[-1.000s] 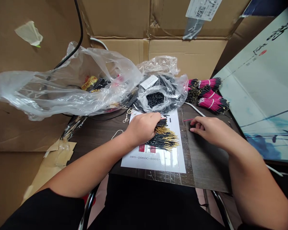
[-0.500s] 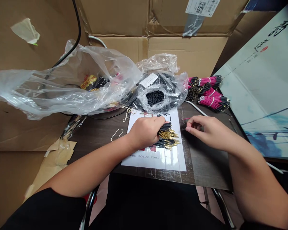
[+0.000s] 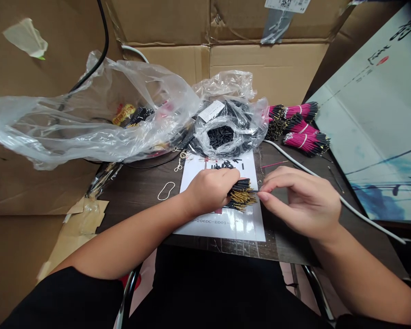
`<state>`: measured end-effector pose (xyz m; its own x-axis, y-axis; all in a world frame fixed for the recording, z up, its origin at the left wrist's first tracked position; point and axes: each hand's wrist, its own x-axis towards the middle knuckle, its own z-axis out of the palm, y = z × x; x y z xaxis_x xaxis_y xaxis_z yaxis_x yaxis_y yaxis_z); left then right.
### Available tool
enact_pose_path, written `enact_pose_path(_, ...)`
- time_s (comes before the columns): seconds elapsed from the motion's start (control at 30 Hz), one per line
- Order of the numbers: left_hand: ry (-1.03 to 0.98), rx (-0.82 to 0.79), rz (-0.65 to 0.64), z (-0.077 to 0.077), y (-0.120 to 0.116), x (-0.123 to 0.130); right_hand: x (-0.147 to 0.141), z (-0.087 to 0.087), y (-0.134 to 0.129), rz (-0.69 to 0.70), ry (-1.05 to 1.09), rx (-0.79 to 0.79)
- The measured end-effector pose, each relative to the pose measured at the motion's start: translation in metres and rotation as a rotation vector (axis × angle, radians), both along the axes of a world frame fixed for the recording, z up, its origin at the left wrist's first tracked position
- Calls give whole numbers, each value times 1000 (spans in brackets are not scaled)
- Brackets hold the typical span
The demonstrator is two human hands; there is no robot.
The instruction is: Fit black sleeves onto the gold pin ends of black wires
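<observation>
At a dark worktop (image 3: 133, 194), a person's left hand (image 3: 208, 189) grips a bundle of black wires (image 3: 241, 194) tipped with gold pins, its fingers (image 3: 222, 174) clamped around the bundle. The bundle sits over a white printed sheet (image 3: 222, 224) marked "206DC-E001", its pins splaying toward the sheet's right side. The right hand (image 3: 301, 201) reaches in from the right, its fingers (image 3: 269, 197) close together at the bundle's end, thumb and forefinger almost meeting; whether they pinch a wire cannot be told. Short black pieces (image 3: 222, 165) lie near the sheet's top edge. A rubber band (image 3: 166, 190) and small metal rings (image 3: 180, 162) sit left of the sheet, and a thin pink wire (image 3: 274, 164) lies just to its right. Beyond, a clear bag (image 3: 226, 137) holds a mass of black wires, and pink wire bundles (image 3: 306, 142) with black ends are piled at the far right. A white cable (image 3: 342, 201) runs across the worktop. A second clear bag (image 3: 71, 121) sprawls to the left, with cardboard (image 3: 260, 64) walling the back.
</observation>
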<state>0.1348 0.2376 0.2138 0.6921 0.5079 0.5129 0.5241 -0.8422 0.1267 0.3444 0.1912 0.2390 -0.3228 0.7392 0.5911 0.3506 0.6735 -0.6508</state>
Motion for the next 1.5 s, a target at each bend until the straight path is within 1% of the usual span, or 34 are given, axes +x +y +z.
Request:
enact_pose_path(0.1, 6, 10, 0, 0, 0, 0, 1, 0, 0, 8, -28, -6)
enact_pose_path(0.27, 28, -18, 6, 0, 0, 0, 1, 1, 0, 10, -43, 5)
enact_pose_path(0.43, 64, -16, 23, 0, 0, 0, 1, 2, 1, -13, -105, -9)
enact_pose_path(0.6, 95, 17, 52, -2, 2, 0, 0, 1, 2, -21, -172, 37)
enact_pose_path(0.7, 109, -2, 66, -4, 5, -1, -2, -4, 1, -48, -223, 118)
enact_pose_path(0.83, 160, -39, 121, -5, 8, -3, -3, -15, 4, -95, -279, 271)
enact_pose_path(1.03, 196, -122, 177, -2, 9, -2, 6, -38, 27, -54, -409, 603)
enact_pose_path(1.13, 185, -141, 220, 0, 9, -2, 8, -48, 37, -94, -407, 697)
enact_pose_path(1.23, 181, -143, 231, 0, 9, -2, 8, -53, 41, -100, -374, 707)
enact_pose_path(1.37, 188, -122, 252, -2, 10, -3, 6, -52, 41, -84, -349, 631)
enact_pose_path(1.5, 198, -112, 244, -6, 13, -4, 6, -49, 40, -59, -362, 549)
